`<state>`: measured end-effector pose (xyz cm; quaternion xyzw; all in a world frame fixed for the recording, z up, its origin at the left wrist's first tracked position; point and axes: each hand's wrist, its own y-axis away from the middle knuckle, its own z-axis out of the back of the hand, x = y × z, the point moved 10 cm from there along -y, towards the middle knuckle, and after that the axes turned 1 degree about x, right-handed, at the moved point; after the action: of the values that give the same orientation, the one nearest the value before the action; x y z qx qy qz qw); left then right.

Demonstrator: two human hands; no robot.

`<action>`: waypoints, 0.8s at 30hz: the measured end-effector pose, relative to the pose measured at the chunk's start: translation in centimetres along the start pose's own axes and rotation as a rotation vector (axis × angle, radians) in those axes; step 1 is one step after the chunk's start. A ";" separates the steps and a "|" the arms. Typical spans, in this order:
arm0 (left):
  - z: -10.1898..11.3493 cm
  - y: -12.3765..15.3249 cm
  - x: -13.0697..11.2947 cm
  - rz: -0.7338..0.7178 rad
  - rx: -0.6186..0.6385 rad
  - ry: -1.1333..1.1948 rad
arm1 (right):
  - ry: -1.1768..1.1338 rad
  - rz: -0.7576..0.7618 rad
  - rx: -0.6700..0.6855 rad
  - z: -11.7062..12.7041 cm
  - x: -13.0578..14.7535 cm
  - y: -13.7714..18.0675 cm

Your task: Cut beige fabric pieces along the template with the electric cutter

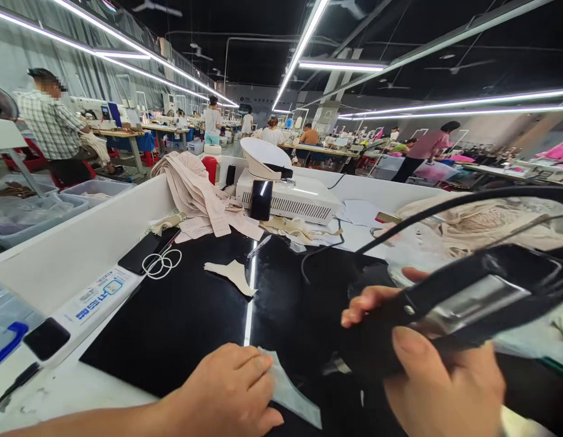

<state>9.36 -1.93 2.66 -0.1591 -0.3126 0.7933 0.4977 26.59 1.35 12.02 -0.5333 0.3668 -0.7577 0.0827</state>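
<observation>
My left hand (233,391) is at the lower middle of the head view, its fingers curled together at the edge of a pale, bluish-white fabric piece (293,394). That piece lies on the black work surface (172,328) and narrows to the right. On the right, my right hand (440,376) is wrapped around a black corded hand tool (482,291) with a silvery metal panel. The tool is held above the surface, blurred, and its exact kind does not show. A cream cut fabric piece (231,276) lies farther back on the black surface.
A white machine (286,197) stands behind, a black phone (260,200) leaning on it. Pinkish fabric strips (190,188) are heaped at back left, beige fabric (491,221) at right. A white cable (161,264) lies at left. A black cord (427,206) arches across the right.
</observation>
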 end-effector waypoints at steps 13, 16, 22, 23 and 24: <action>1.4 -0.6 -0.2 0.025 0.064 0.042 | -0.590 -0.090 -0.046 -6.2 0.0 1.1; 1.3 -0.6 -0.3 0.009 0.079 0.037 | -0.569 -0.094 -0.068 -6.0 -0.4 1.1; 1.1 -0.4 -0.2 0.009 0.097 0.043 | -0.561 -0.097 -0.092 -5.8 -0.8 1.3; 1.1 -0.4 -0.2 0.013 0.100 0.043 | -0.559 -0.093 -0.091 -5.7 -0.7 1.3; 1.2 -0.3 -0.2 0.017 0.102 0.043 | -0.556 -0.088 -0.090 -5.8 -0.7 1.3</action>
<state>9.02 -2.35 3.74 -0.1532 -0.2594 0.8088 0.5051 21.53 3.47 9.77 -0.7393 0.3397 -0.5682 0.1235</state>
